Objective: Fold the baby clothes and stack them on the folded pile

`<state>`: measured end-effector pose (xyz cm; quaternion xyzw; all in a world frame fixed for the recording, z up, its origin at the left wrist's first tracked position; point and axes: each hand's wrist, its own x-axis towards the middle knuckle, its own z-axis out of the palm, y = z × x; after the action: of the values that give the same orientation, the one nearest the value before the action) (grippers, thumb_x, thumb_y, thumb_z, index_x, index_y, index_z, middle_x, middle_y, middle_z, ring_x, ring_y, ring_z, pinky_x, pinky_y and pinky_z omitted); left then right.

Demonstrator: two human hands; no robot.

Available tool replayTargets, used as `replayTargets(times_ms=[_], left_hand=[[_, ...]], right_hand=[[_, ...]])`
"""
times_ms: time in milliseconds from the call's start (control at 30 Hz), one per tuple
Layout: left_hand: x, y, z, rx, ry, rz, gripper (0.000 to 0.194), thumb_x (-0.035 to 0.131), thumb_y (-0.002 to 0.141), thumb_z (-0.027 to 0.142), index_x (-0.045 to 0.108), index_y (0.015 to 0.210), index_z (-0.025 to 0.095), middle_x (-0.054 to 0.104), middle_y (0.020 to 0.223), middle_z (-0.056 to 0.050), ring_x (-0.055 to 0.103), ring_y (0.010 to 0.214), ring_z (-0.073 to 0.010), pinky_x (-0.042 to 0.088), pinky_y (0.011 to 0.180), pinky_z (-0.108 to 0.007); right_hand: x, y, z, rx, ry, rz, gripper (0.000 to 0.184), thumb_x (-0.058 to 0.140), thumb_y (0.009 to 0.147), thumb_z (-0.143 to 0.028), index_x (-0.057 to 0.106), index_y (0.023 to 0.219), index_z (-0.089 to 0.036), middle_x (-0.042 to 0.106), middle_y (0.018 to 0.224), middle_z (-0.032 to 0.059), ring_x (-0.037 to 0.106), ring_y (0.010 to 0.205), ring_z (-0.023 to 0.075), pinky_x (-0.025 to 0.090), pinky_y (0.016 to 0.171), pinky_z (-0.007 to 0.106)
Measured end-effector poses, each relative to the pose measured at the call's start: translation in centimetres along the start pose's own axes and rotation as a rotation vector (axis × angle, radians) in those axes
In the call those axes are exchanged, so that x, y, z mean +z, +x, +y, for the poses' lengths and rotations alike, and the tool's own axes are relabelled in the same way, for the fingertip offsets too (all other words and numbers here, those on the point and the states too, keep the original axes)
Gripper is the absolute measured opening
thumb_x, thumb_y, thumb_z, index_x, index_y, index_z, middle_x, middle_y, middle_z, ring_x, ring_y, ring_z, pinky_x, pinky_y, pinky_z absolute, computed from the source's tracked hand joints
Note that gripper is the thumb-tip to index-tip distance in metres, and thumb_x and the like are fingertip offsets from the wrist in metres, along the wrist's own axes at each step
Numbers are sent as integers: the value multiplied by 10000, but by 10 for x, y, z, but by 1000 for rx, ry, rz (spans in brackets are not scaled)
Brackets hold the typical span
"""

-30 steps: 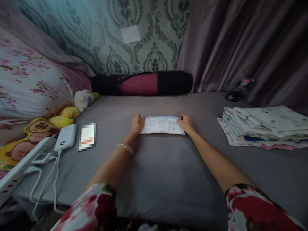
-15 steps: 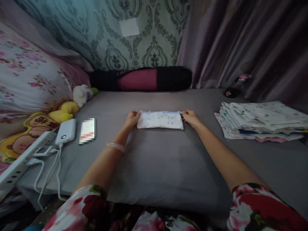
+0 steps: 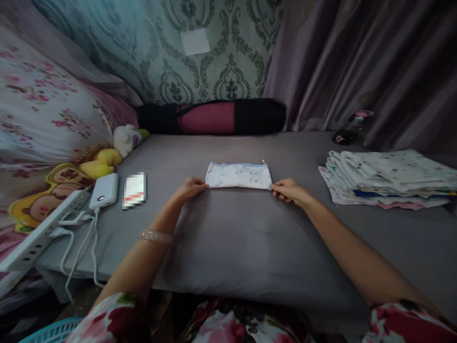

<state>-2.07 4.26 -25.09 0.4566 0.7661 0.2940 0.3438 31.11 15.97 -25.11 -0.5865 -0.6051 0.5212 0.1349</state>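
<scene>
A folded white cloth [image 3: 238, 176] with a pale blue-grey print and a blue far edge lies flat in the middle of the grey surface. My left hand [image 3: 193, 187] pinches its near left corner. At the near right corner, my right hand [image 3: 290, 190] grips the cloth between thumb and fingers. Several loose threads stick out along the far edge. To the right is a stack of folded printed cloths [image 3: 389, 178], apart from my hands.
On the left lie a blurred card-like item [image 3: 134, 190], a white power bank [image 3: 104, 190] with cables, a power strip [image 3: 46, 233] and plush toys [image 3: 123, 139]. A black and pink roll bag [image 3: 210, 117] lies along the wall. A dark bottle [image 3: 352, 127] stands back right.
Both hands have moved from the cloth's far or side edges to its near corners, toward me. The cloth stays in nearly the same place. My view has shifted slightly.
</scene>
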Motion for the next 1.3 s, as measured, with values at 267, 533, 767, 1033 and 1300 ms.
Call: replayTargets(times_ms=[267, 533, 767, 1033, 1300], left_hand=[[-1, 5, 4, 65, 125, -10, 274, 577, 701, 407, 547, 577, 164, 348, 516, 56, 304, 508, -89, 212, 508, -240], [-9, 13, 1, 150, 301, -6, 235, 582, 768, 359, 598, 660, 151, 472, 559, 22, 429, 547, -119, 304, 535, -244], [39, 18, 23, 722, 461, 305, 241, 420, 931, 263, 592, 1072, 169, 637, 1090, -111, 589, 1018, -203, 455, 913, -340], [80, 37, 51, 688, 711, 121, 458, 233, 988, 277, 443, 1361, 115, 484, 1415, -150, 392, 1354, -232, 290, 1131, -422], [81, 44, 49, 514, 785, 68, 537, 189, 995, 376, 344, 1466, 170, 335, 1536, -89, 243, 1436, -264, 202, 1155, -508]], right_hand=[[-3, -3, -7, 36, -141, -46, 385, 505, 951, -276, 505, 586, -156, 430, 394, -61, 305, 326, 28, 193, 340, 158], [-7, 1, -6, -31, -367, 50, 347, 499, 926, -308, 583, 626, -154, 490, 428, -25, 381, 359, 61, 264, 382, 187], [37, 8, -33, -791, -707, 398, 362, 314, 968, -215, 642, 1104, -145, 660, 1151, 130, 591, 1078, 208, 436, 897, 305], [93, 34, -57, -832, -940, 235, 496, 275, 961, -226, 446, 1388, -43, 426, 1466, 165, 316, 1392, 245, 159, 1157, 419], [93, 46, -46, -766, -928, 234, 540, 228, 968, -296, 401, 1430, -74, 362, 1511, 140, 312, 1390, 252, 188, 1139, 478]])
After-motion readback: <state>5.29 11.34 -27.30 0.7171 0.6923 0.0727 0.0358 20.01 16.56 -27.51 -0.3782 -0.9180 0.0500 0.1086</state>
